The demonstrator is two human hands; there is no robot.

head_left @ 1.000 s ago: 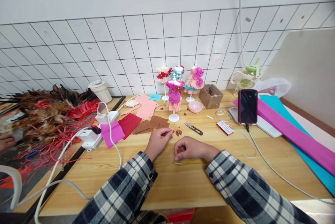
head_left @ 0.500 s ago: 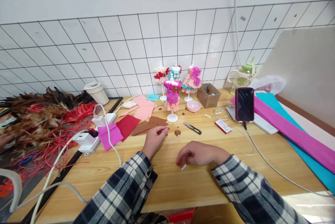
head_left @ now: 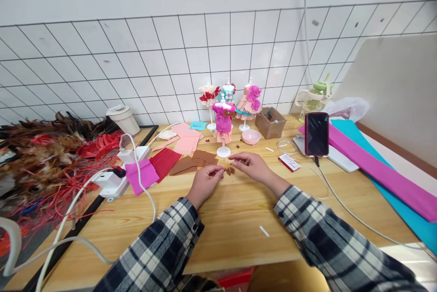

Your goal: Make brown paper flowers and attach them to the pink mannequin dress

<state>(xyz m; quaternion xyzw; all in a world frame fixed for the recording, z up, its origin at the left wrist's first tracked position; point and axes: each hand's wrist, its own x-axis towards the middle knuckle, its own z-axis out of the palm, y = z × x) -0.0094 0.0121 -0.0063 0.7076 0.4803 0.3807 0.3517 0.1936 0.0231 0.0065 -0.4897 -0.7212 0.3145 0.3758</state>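
Observation:
My left hand (head_left: 207, 183) rests low over the wooden table with thumb and forefinger pinched; what lies between them is too small to make out. Small brown paper pieces (head_left: 231, 170) lie right at its fingertips. My right hand (head_left: 255, 170) hovers just beyond and to the right of these pieces, fingers loosely bent and partly apart, with nothing visible in them. It covers the spot where the thread snips lay. A white strip (head_left: 264, 231) lies near the table's front edge. Behind my hands stands a mini dress form (head_left: 223, 123) in magenta and peach paper.
Brown sheets (head_left: 186, 166), red sheets (head_left: 165, 163) and pink sheets (head_left: 187, 139) lie left of the hands. Farther back are more dressed forms (head_left: 248, 103), a pink bowl (head_left: 251, 136) and a cardboard box (head_left: 271, 123). A phone (head_left: 317, 134) stands right; a power strip (head_left: 114, 183) and cables lie left.
My right hand has let go of the white strip, now on the table, and has moved forward to the brown pieces. My left hand has stayed nearly in place.

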